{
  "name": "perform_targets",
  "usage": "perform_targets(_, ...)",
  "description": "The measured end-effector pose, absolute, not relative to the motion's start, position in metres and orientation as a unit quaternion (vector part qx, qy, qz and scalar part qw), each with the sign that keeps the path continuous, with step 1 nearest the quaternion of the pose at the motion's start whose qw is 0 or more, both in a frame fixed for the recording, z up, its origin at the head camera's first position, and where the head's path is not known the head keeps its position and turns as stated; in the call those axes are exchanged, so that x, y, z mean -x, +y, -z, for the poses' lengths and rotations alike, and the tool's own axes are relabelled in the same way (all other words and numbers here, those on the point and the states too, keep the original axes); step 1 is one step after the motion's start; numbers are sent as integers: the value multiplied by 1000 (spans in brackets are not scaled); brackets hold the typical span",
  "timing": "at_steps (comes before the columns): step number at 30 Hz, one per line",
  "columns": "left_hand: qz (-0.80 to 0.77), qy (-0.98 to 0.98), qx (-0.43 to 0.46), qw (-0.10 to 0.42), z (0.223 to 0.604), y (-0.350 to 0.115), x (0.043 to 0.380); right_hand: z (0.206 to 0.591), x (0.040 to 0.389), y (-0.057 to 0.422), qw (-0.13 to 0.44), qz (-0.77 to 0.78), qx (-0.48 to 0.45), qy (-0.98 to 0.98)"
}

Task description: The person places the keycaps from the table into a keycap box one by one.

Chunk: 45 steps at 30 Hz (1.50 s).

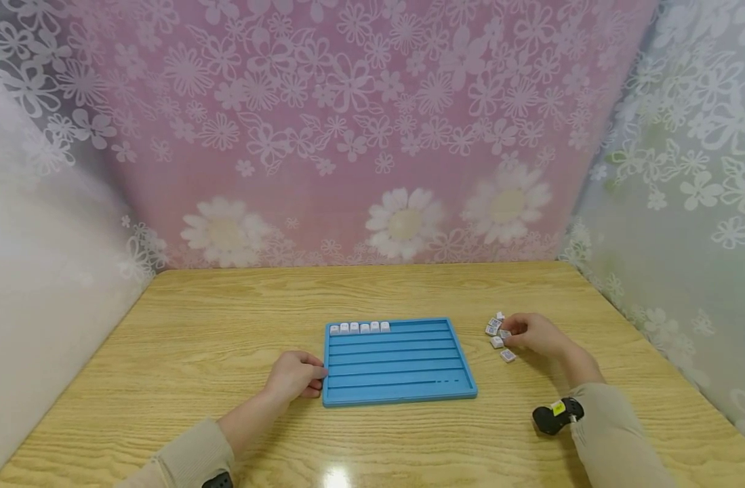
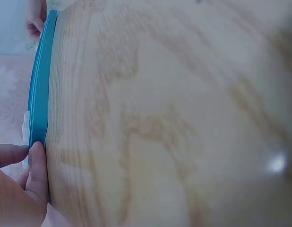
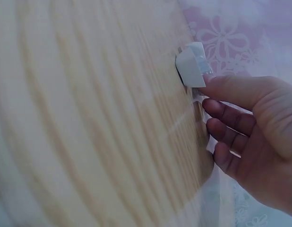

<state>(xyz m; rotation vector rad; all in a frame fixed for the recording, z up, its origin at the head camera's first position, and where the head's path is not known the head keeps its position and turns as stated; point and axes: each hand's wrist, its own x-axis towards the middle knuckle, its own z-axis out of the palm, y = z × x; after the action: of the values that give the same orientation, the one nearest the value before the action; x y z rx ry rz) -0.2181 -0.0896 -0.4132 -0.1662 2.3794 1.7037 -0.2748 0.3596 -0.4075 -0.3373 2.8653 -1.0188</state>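
Right of the blue tray (image 1: pixel 399 359), the right hand (image 1: pixel 535 333) seems mid-pickup among loose white pieces (image 1: pixel 497 343), grip unclear; lifting needs firm pinching. The left hand (image 1: pixel 294 375) pinches the tray's left edge.

Pale wood grain is being displayed across the counter (image 1: pixel 238 308), and a bright spot is being mirrored by its smooth, glossy finish. Smooth blue plastic with a low sheen is being shown by the tray (image 1: pixel 384 391), while smooth white plastic is being presented by the keycaps (image 1: pixel 365 329). Matt, ribbed cloth is being seen in the sleeves (image 1: pixel 610 430), and dark plastic in the wrist camera (image 1: pixel 550 421). A smooth sheet, cloth or film being unclear, is being formed by the backdrop (image 1: pixel 348 163).
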Motion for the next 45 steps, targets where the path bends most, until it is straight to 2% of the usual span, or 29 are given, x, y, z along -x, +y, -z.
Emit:
perform_targets(14,-578,808,54,106,414,-90,220,404,270,365,3,307,85,948)
perform_targets(45,-578,808,48,105,409,-90,219,402,269,359,-6,311,87,946)
